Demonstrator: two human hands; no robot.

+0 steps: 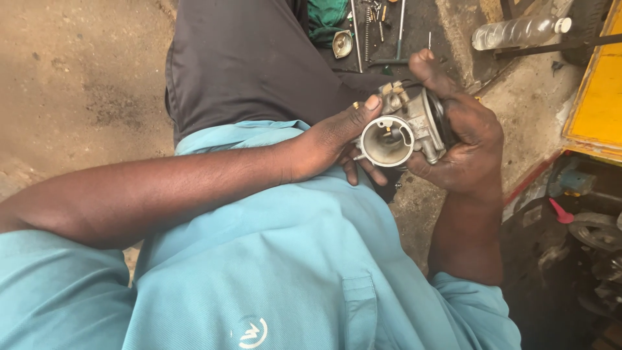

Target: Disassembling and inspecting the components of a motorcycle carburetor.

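A grey metal carburettor (403,126) with a round open bowl cavity is held in front of my body. My right hand (463,139) wraps around its right side and grips it, thumb up. My left hand (337,139) comes from the left and its fingers touch the rim of the round cavity, thumb on top. A small brass part shows inside the cavity.
On the ground above lie several hand tools (376,26), a small metal bowl cover (342,44) and a green cloth (326,18). A clear plastic bottle (518,31) lies top right beside a yellow panel (599,97). Dark machine parts (583,240) sit at right.
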